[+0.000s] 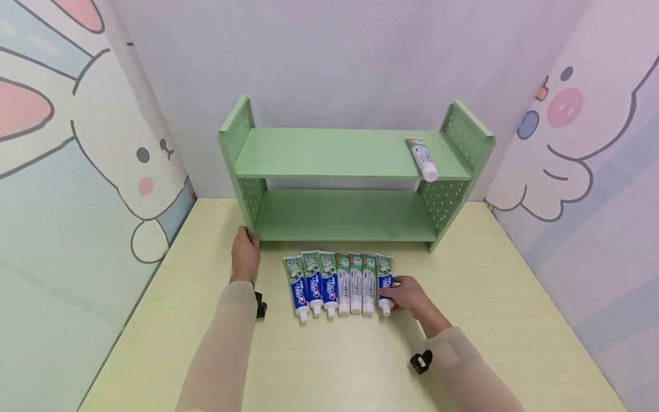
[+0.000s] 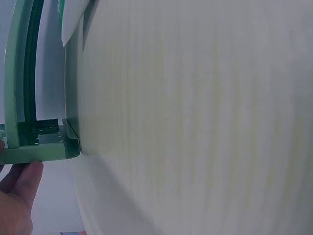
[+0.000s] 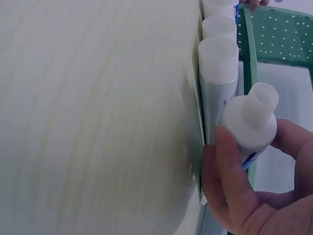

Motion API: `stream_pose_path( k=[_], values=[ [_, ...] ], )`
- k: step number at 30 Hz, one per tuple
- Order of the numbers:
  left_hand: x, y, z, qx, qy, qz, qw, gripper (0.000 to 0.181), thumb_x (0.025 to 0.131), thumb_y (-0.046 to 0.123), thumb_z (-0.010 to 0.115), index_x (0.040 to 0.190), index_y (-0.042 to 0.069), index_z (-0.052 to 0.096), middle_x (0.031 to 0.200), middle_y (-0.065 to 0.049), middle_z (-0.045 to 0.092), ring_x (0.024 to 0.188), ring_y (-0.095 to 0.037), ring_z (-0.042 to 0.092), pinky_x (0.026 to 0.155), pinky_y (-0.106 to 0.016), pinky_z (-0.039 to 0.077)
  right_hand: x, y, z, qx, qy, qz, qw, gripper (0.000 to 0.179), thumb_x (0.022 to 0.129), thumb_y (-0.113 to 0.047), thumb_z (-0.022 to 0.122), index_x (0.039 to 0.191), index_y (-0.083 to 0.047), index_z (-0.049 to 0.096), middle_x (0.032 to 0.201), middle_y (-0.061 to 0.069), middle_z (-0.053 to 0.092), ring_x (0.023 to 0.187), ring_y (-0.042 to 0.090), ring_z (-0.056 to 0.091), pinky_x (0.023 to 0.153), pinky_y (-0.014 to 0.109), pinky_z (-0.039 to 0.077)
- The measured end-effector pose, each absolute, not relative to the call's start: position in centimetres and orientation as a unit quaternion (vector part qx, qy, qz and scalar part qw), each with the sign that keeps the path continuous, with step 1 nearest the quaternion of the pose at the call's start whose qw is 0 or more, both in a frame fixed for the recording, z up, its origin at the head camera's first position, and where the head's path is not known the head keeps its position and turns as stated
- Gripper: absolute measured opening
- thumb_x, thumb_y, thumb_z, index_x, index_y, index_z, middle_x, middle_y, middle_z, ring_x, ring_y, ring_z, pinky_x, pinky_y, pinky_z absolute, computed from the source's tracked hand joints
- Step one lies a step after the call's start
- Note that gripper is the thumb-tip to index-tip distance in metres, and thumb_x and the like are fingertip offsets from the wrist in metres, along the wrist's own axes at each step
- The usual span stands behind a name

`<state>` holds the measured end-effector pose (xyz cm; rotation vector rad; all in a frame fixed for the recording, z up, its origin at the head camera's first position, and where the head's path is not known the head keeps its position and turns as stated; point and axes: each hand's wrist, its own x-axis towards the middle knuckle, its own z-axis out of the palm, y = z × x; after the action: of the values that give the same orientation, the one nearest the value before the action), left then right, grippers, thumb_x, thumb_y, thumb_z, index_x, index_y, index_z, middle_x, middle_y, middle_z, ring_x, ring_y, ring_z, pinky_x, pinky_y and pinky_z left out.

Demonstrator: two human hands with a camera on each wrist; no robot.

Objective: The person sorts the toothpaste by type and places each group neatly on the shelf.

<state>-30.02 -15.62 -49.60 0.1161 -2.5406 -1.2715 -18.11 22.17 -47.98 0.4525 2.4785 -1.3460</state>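
Note:
My right hand [image 1: 409, 296] grips a blue, green and white toothpaste tube [image 1: 385, 274] at the right end of a row of tubes. In the right wrist view, thumb and fingers hold this tube [image 3: 249, 122] near its white cap, tilted up beside its white neighbour [image 3: 218, 68]. Left of it lie three white-and-green toothpaste tubes [image 1: 356, 286], then three blue-and-green ones [image 1: 314, 283], caps toward me. My left hand [image 1: 245, 257] holds the lower front edge of the green shelf's left side panel [image 2: 41, 152], fingers on its outer face.
The green two-tier shelf [image 1: 345, 214] stands behind the row on the pale wooden table [image 1: 329, 360]. One white-and-green toothpaste tube [image 1: 423, 159] lies at the right of its upper board, cap over the front edge. Cartoon-printed curtains [image 1: 154, 114] enclose the back and sides.

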Motion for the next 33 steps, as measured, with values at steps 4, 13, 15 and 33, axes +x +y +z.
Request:
stream_pose_path(
  k=[4, 13, 15, 33],
  values=[
    [-30.1, -15.6, -49.6, 0.041, -0.883, -0.444, 0.148, 0.028, 0.104, 0.016, 0.045, 0.122, -0.005, 0.044, 0.103, -0.023, 0.054, 0.089, -0.037, 0.055, 0.075, -0.049, 0.045, -18.0, 22.2, -47.8, 0.157, 0.854, -0.474, 0.144, 0.061, 0.088, -0.014, 0.073, 0.132, 0.017, 0.044, 0.104, 0.022, 0.062, 0.07, 0.02, 0.063, 0.061, 0.035, 0.055],
    [-30.2, -15.6, -49.6, 0.044, -0.882, -0.445, 0.15, 0.027, 0.104, 0.016, 0.045, 0.121, -0.004, 0.045, 0.103, -0.022, 0.054, 0.089, -0.037, 0.055, 0.075, -0.049, 0.045, -17.7, 22.2, -46.9, 0.153, 0.859, -0.466, 0.149, 0.063, 0.088, -0.014, 0.073, 0.136, 0.014, 0.042, 0.11, 0.024, 0.06, 0.073, 0.022, 0.064, 0.061, 0.035, 0.055],
    [-30.2, -15.6, -49.6, 0.044, -0.881, -0.445, 0.152, 0.027, 0.104, 0.016, 0.045, 0.121, -0.004, 0.045, 0.103, -0.022, 0.054, 0.089, -0.037, 0.055, 0.075, -0.049, 0.045, -17.7, 22.3, -46.8, 0.15, 0.86, -0.464, 0.15, 0.064, 0.089, -0.014, 0.073, 0.137, 0.014, 0.041, 0.11, 0.025, 0.06, 0.073, 0.022, 0.064, 0.061, 0.035, 0.055],
    [-30.0, -15.5, -49.5, 0.043, -0.882, -0.447, 0.145, 0.028, 0.105, 0.016, 0.044, 0.123, -0.005, 0.044, 0.106, -0.023, 0.054, 0.092, -0.037, 0.055, 0.077, -0.049, 0.045, -17.2, 22.6, -45.1, 0.127, 0.858, -0.479, 0.133, 0.064, 0.089, -0.01, 0.072, 0.14, 0.012, 0.039, 0.11, 0.025, 0.059, 0.075, 0.024, 0.064, 0.063, 0.039, 0.056]
  ],
)
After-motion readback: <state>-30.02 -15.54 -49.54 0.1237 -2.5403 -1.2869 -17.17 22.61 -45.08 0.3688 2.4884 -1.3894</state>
